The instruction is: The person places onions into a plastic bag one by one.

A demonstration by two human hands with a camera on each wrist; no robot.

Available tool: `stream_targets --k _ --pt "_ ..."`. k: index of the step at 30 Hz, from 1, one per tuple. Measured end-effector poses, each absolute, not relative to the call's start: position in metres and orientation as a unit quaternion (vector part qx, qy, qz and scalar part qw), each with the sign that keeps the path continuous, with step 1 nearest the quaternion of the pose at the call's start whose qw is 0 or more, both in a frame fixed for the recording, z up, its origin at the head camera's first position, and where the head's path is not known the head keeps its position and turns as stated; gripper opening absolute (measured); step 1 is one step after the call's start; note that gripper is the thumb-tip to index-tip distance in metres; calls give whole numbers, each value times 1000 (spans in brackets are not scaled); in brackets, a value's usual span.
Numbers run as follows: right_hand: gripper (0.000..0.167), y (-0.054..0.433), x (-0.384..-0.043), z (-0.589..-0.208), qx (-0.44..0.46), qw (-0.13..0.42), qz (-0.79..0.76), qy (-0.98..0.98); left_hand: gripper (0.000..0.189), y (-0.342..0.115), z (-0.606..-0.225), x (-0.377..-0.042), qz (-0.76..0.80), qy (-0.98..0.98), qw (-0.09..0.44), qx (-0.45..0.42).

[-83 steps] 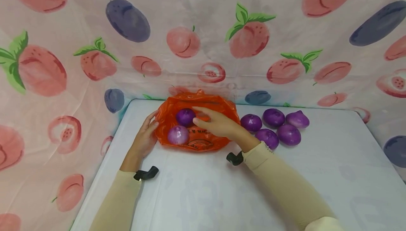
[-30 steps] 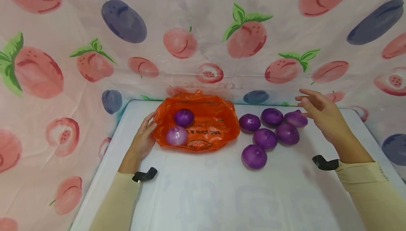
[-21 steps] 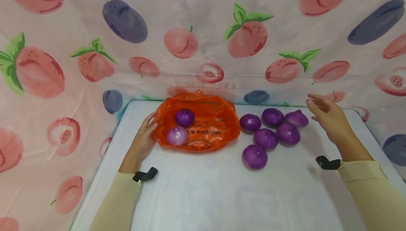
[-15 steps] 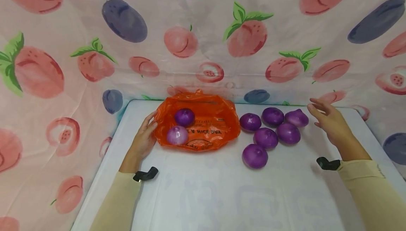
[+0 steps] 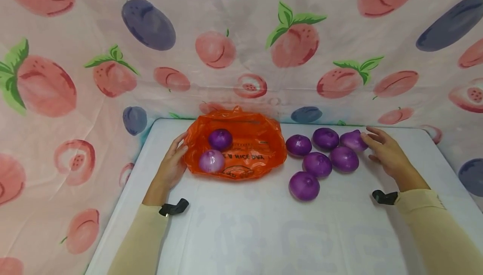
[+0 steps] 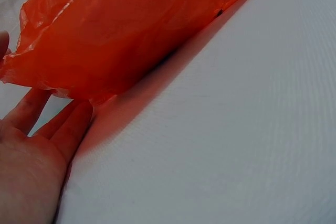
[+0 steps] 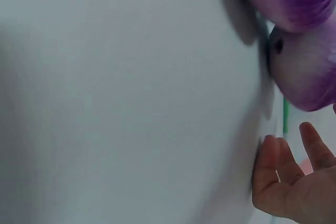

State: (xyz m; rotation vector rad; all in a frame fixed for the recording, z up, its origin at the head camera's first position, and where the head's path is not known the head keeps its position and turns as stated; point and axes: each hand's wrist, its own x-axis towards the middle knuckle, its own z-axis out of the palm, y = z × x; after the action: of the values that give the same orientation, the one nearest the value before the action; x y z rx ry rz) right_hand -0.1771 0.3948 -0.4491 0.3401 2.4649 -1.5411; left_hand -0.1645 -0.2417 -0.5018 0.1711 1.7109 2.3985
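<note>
My left hand (image 5: 171,166) stands at the left side of an orange plastic bag (image 5: 250,168), fingers extended against its outside. In the left wrist view those fingers (image 6: 71,135) lie nearly straight under the edge of the bag. The mouth of the bag gapes toward me; a dark purple onion (image 5: 220,139) and a paler onion (image 5: 211,161) lie inside. My right hand (image 5: 390,153) is at the right of a pointed onion (image 5: 353,141), thumb close to it, fingers spread and gently bent. The right wrist view shows this hand (image 7: 299,182) holding nothing, just below an onion (image 7: 304,72).
Several more purple onions cluster right of the bag, among them the nearest one (image 5: 304,186) and one at the back (image 5: 325,139). They rest on a white table (image 5: 245,229). A fruit-print cloth (image 5: 256,23) hangs behind the table and down its left side.
My right hand has left the bag's mouth, swung far right past the onions, then lowered and drawn in beside the pointed onion. My left hand stays at the bag. The nearest onion is now uncovered.
</note>
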Motion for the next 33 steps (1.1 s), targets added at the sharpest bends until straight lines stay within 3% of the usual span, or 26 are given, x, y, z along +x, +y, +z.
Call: stream_targets --k 11,33 --pt "85 399 -178 -457 90 151 -512 841 50 -241 -503 -165 813 572 92 63" --pt "84 398 -176 -467 47 134 -480 866 50 -242 -503 -165 808 578 91 66"
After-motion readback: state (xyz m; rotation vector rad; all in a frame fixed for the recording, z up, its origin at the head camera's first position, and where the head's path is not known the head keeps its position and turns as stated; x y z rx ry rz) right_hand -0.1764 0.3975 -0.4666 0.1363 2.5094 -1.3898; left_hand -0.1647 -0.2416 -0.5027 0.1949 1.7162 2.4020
